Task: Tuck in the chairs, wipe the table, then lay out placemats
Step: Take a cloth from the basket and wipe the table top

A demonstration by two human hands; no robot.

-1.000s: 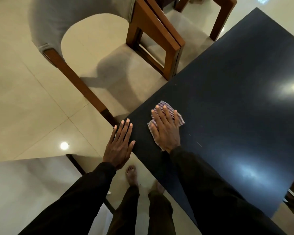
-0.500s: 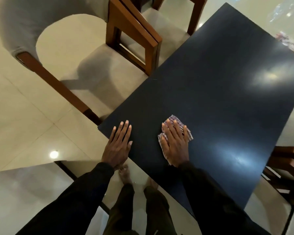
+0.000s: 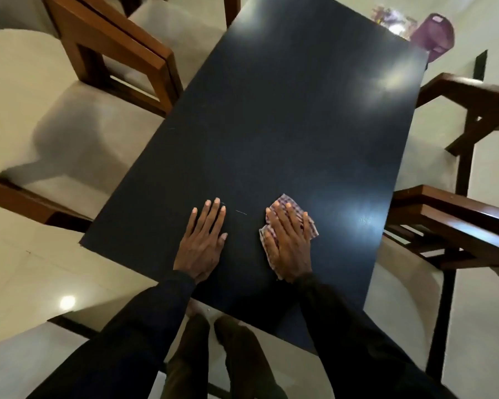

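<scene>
Cloth, checked and folded small, lies on the dark tabletop close to the near edge and right of its middle, pinned flat under our right hand. That hand is spread on it palm down, fingers straight and a little apart, with nothing curled round the fabric. We judge this a good hold for wiping. A flat palm spreads pressure over the whole pad and lets it slide without bunching. Only its corners show past the fingertips and at the sides of the hand.

Our left hand lies flat on bare tabletop just beside it, nearer the left edge, fingers straight and close together, holding nothing. We read it as a brace: we lean over the near edge, and our weight goes through this palm so the other hand can move freely.

Most of the surface lies between the cloth and the far edge, so we take the wiping to be at its near strip, with long reaches ahead. A wooden chair stands at the left edge, its pale seat showing outside the tabletop. Another chair has its arm near the right edge. A purple container shows past the far right corner, and we cannot tell whether it rests on the tabletop. We see no placemats.
</scene>
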